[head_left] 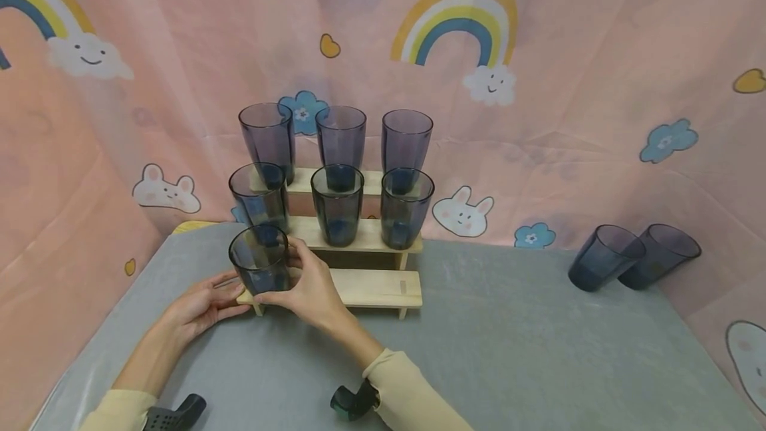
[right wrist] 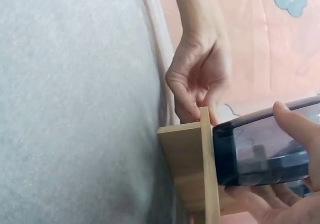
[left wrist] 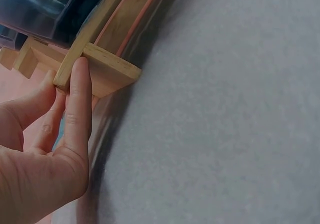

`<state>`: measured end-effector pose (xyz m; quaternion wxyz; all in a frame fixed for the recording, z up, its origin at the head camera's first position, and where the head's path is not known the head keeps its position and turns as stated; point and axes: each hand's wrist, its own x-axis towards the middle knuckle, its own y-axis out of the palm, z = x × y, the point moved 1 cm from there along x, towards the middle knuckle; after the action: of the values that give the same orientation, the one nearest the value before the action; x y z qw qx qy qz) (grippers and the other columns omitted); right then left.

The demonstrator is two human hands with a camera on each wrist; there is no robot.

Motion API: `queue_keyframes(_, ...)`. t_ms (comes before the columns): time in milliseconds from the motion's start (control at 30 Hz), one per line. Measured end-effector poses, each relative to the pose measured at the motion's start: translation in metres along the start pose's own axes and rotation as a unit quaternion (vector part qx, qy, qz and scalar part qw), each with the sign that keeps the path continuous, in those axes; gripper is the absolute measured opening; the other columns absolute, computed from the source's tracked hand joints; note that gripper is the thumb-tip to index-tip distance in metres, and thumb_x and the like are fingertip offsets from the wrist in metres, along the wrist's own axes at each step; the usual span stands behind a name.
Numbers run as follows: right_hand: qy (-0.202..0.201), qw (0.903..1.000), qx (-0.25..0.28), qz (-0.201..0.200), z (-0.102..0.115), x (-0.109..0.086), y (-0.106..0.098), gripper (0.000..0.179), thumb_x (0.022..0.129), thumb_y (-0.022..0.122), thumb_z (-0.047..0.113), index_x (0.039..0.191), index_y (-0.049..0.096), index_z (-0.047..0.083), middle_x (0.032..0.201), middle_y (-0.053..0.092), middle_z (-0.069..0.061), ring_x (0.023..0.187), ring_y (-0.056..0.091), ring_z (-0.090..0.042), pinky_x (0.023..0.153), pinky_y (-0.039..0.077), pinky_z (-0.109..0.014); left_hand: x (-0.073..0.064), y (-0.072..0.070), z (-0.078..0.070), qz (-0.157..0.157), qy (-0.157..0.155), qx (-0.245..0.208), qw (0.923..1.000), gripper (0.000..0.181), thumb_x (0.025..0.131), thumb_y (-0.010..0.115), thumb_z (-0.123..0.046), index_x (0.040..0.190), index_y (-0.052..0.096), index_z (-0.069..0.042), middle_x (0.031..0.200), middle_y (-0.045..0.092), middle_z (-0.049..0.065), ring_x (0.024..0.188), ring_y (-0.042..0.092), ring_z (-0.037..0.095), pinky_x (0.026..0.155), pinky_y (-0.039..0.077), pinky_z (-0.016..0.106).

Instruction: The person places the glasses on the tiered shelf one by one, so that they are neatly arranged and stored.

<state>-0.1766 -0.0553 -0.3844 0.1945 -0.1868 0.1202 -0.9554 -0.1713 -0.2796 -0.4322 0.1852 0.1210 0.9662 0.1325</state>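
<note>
My right hand (head_left: 317,288) grips a dark tinted glass (head_left: 260,261) at the left end of the lowest step of a wooden tiered rack (head_left: 377,288). The glass stands upright, its base on or just at the board, as the right wrist view shows; fingers wrap one side and the thumb the other. With its thumb and fingertips, my left hand (left wrist: 65,124) pinches the left end of that same step. Three glasses line the middle step, among them a centre glass (head_left: 337,208). Another three stand on the top step, including a right-hand glass (head_left: 407,142).
Two more tinted glasses, a nearer one (head_left: 601,261) and one behind it (head_left: 658,258), lean tilted at the table's right rear. A grey cloth (head_left: 509,351) covers the table. Behind hangs a pink patterned curtain (head_left: 574,52).
</note>
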Motion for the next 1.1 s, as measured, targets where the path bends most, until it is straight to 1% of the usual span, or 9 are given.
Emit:
queue_keyframes(200, 0.016, 0.9997, -0.015, 0.005, 0.003, -0.002, 0.001, 0.09, 0.071, 0.09, 0.015, 0.146, 0.04, 0.012, 0.132, 0.057, -0.008, 0.117, 0.059, -0.016, 0.088, 0.052, -0.018, -0.001, 0.0, 0.0, -0.002, 0.004, 0.008, 1.0, 0.079, 0.102, 0.049, -0.002, 0.154, -0.01, 0.001, 0.156, 0.002, 0.03, 0.101, 0.064, 0.006, 0.091, 0.056, 0.036)
queue_keyframes(300, 0.02, 0.9995, -0.024, 0.007, 0.003, -0.003, 0.0, 0.091, 0.072, 0.09, 0.017, 0.147, 0.039, 0.012, 0.133, 0.056, -0.007, 0.119, 0.057, -0.015, 0.094, 0.05, -0.019, -0.001, 0.001, 0.0, -0.002, 0.004, 0.001, 1.0, 0.08, 0.101, 0.05, -0.002, 0.154, -0.01, 0.001, 0.151, 0.018, 0.027, 0.102, 0.064, 0.008, 0.092, 0.055, 0.037)
queue_keyframes(400, 0.021, 0.9992, -0.03, 0.016, 0.005, -0.003, -0.005, 0.091, 0.073, 0.089, 0.018, 0.147, 0.038, 0.012, 0.131, 0.057, -0.006, 0.119, 0.056, -0.013, 0.099, 0.048, -0.022, -0.001, 0.001, 0.0, -0.002, 0.004, -0.003, 1.0, 0.08, 0.101, 0.05, -0.001, 0.154, -0.009, 0.001, 0.139, 0.038, 0.017, 0.102, 0.065, 0.009, 0.092, 0.056, 0.038)
queue_keyframes(533, 0.025, 0.999, -0.021, 0.029, 0.009, -0.005, -0.016, 0.09, 0.074, 0.088, 0.018, 0.149, 0.037, 0.014, 0.134, 0.056, -0.005, 0.122, 0.054, -0.014, 0.1, 0.049, -0.028, -0.001, 0.001, 0.001, -0.008, 0.001, -0.008, 0.9999, 0.08, 0.101, 0.051, 0.0, 0.154, -0.008, 0.001, 0.132, 0.045, 0.009, 0.101, 0.065, 0.01, 0.091, 0.056, 0.039)
queue_keyframes(667, 0.02, 0.999, -0.01, 0.038, 0.015, -0.007, -0.032, 0.087, 0.076, 0.087, 0.017, 0.149, 0.039, 0.014, 0.14, 0.052, -0.007, 0.128, 0.05, -0.018, 0.1, 0.05, -0.031, -0.001, 0.001, 0.001, -0.01, -0.002, -0.013, 0.9999, 0.079, 0.101, 0.049, 0.001, 0.154, -0.01, 0.0, 0.145, 0.032, 0.019, 0.101, 0.065, 0.01, 0.092, 0.055, 0.039)
queue_keyframes(733, 0.015, 0.999, -0.01, 0.041, 0.019, -0.009, -0.041, 0.085, 0.077, 0.086, 0.017, 0.148, 0.04, 0.013, 0.142, 0.05, -0.008, 0.13, 0.049, -0.02, 0.1, 0.05, -0.032, -0.001, 0.001, 0.001, -0.008, -0.002, -0.017, 0.9998, 0.079, 0.101, 0.048, 0.002, 0.154, -0.01, 0.0, 0.144, 0.032, 0.019, 0.101, 0.065, 0.011, 0.092, 0.055, 0.039)
queue_keyframes(833, 0.001, 0.999, -0.007, 0.044, 0.025, -0.013, -0.058, 0.08, 0.078, 0.084, 0.015, 0.146, 0.043, 0.008, 0.141, 0.051, -0.011, 0.129, 0.05, -0.022, 0.1, 0.05, -0.033, -0.001, 0.001, 0.001, 0.005, 0.002, -0.028, 0.9996, 0.079, 0.101, 0.047, 0.004, 0.154, -0.012, 0.0, 0.131, 0.047, 0.011, 0.102, 0.065, 0.012, 0.092, 0.055, 0.039)
queue_keyframes(900, -0.011, 0.999, -0.009, 0.043, 0.026, -0.017, -0.07, 0.074, 0.08, 0.083, 0.013, 0.143, 0.047, 0.006, 0.139, 0.053, -0.013, 0.126, 0.052, -0.023, 0.099, 0.051, -0.034, -0.001, 0.001, 0.001, 0.011, 0.003, -0.036, 0.9993, 0.081, 0.1, 0.048, 0.004, 0.154, -0.012, 0.0, 0.118, 0.054, -0.001, 0.102, 0.065, 0.013, 0.092, 0.055, 0.039)
queue_keyframes(1100, -0.046, 0.9972, -0.027, 0.052, 0.025, -0.033, -0.11, 0.049, 0.084, 0.078, 0.009, 0.129, 0.06, 0.001, 0.122, 0.064, -0.013, 0.108, 0.064, -0.024, 0.091, 0.055, -0.038, -0.001, 0.0, 0.0, 0.026, 0.007, -0.051, 0.9983, 0.081, 0.1, 0.046, 0.006, 0.153, -0.016, 0.0, 0.108, 0.059, -0.008, 0.101, 0.065, 0.013, 0.091, 0.056, 0.039)
